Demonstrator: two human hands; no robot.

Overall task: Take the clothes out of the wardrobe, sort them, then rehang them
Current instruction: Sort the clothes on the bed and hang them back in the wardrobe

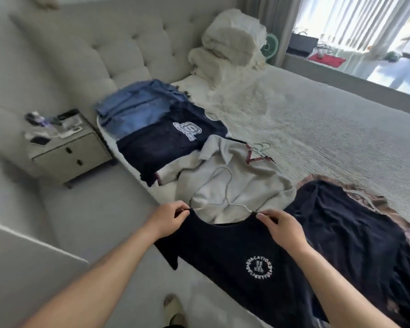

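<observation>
- My left hand point(169, 217) pinches the left shoulder of the navy T-shirt point(234, 261), right where the tip of the white hanger point(219, 197) pokes out of the collar.
- My right hand point(282, 227) grips the other shoulder, fingers curled over the fabric and the hanger's far end.
- The T-shirt lies chest up at the near edge of the bed point(317, 129), its round white print facing me; the hanger's hook points away onto the grey sweatshirt point(234, 178).
- A dark garment point(346, 233) lies just to the right, over something with a brownish pattern.
- Farther up the bed lie a navy top with a white logo point(173, 138) and folded blue denim point(137, 107).
- A nightstand point(69, 150) stands beside the bed on the left.
</observation>
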